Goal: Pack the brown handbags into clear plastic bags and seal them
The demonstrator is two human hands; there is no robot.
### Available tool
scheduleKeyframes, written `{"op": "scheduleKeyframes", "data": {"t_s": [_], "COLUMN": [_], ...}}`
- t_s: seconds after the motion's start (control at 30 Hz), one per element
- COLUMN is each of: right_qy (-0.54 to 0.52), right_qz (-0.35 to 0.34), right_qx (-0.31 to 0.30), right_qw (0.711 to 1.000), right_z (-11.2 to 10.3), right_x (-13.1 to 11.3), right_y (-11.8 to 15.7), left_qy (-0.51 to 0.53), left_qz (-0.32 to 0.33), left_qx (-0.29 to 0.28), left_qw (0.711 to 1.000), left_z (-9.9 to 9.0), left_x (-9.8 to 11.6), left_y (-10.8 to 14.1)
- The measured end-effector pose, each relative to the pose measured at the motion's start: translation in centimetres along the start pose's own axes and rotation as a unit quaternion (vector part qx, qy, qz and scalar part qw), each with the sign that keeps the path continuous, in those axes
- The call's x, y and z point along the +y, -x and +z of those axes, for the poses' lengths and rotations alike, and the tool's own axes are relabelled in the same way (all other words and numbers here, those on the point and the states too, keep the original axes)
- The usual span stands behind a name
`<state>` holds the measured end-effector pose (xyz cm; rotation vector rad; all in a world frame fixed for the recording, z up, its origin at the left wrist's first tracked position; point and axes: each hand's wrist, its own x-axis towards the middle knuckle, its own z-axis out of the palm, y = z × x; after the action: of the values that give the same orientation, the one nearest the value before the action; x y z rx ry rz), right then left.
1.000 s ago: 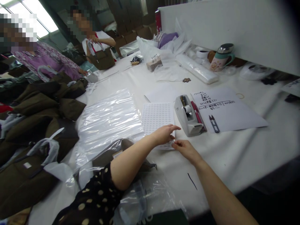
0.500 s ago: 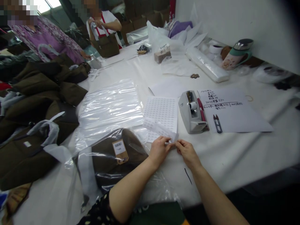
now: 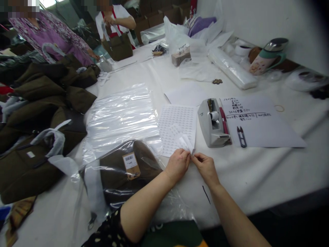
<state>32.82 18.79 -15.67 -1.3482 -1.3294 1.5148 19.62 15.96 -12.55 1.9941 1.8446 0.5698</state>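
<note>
My left hand (image 3: 178, 165) is closed on a small label strip (image 3: 184, 142) that stands up from its fingers. Pinched against the strip's lower end, the fingertips of my right hand (image 3: 205, 166) touch those of the left. Behind both hands lies a printed label sheet (image 3: 177, 120). A dark olive bag in clear plastic (image 3: 115, 181) rests beside my left forearm, with a barcode tag (image 3: 132, 165) on it. Flat clear plastic bags (image 3: 123, 120) are stacked beyond it. The grey tape dispenser (image 3: 212, 127) stands right of the sheet.
Olive bags (image 3: 43, 99) are heaped at the left. Small snips (image 3: 241, 137) lie on a handwritten paper (image 3: 272, 132). A plastic roll (image 3: 231, 70) and a mug (image 3: 268, 56) stand farther back. Two people are across the table, one holding a bag (image 3: 118, 47).
The label strip has swung more upright and my left fingers have curled in closer. My right hand has shifted slightly left. The view has turned a little.
</note>
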Motion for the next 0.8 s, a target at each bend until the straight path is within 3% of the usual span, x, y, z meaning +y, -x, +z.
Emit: {"op": "scheduleKeyframes", "data": {"t_s": [0.23,0.5,0.67,0.8], "right_qy": [-0.106,-0.170,-0.161,-0.138], "right_qz": [0.080,0.106,0.109,0.095], "right_qx": [-0.060,-0.098,-0.079,-0.027], "right_qw": [0.989,0.975,0.978,0.986], "right_z": [0.4,0.4,0.5,0.3], "right_x": [0.7,1.1,1.3,0.7], "right_y": [-0.1,0.2,0.1,0.7], "left_qy": [0.064,0.177,0.205,0.249], "left_qz": [-0.033,-0.070,-0.087,-0.153], "left_qx": [-0.005,0.019,0.022,0.061], "left_qw": [0.997,0.981,0.975,0.955], "left_z": [-0.5,-1.3,-1.0,-1.5], "left_x": [0.0,-0.1,-0.1,-0.4], "left_y": [0.1,0.6,0.5,0.6]}}
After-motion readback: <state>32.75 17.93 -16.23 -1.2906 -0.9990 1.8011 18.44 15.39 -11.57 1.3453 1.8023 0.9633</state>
